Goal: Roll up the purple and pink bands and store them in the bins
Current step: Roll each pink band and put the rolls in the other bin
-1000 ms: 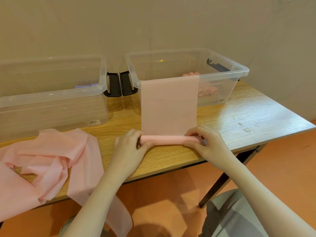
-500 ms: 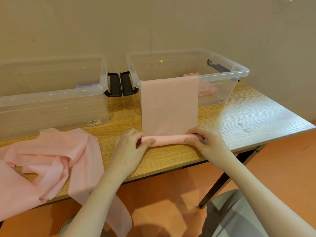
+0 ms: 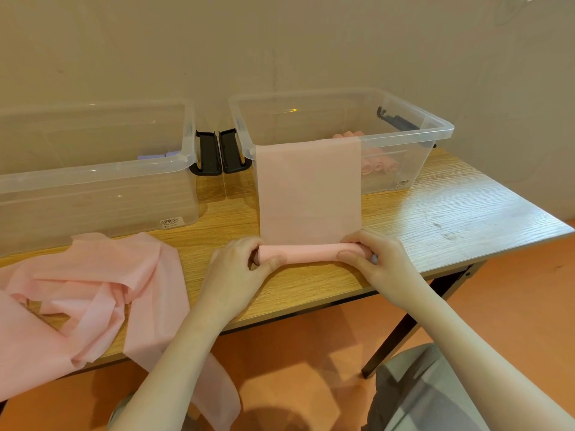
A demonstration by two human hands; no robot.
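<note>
The surface (image 3: 435, 219) carries two clear bins against the wall: the left bin (image 3: 93, 178) with something purple low inside, and the right bin (image 3: 404, 132) with finished pink rolls (image 3: 378, 166) on its floor. A heap of loose pink bands (image 3: 93, 284) lies at the left, one tail hanging off the front edge; a careless elbow or sleeve could drag that heap to the floor.

The band (image 3: 309, 194) being rolled runs from the right bin's rim down its front wall to the surface, where its near end is wound into a roll (image 3: 305, 253) close to the front edge. The far end is only draped over the rim, so I judge a hard pull could slip it off, or tug the light bin forward.

The left hand (image 3: 233, 265) pinches the roll's left end, and the right hand (image 3: 373, 259) grips its right end, fingers (image 3: 350, 255) closed over it. If one hand turns faster than the other, the roll will likely cone and spill sideways. If the grip eases, the springy layers may unwind. The roll could also drop off the near edge.
</note>
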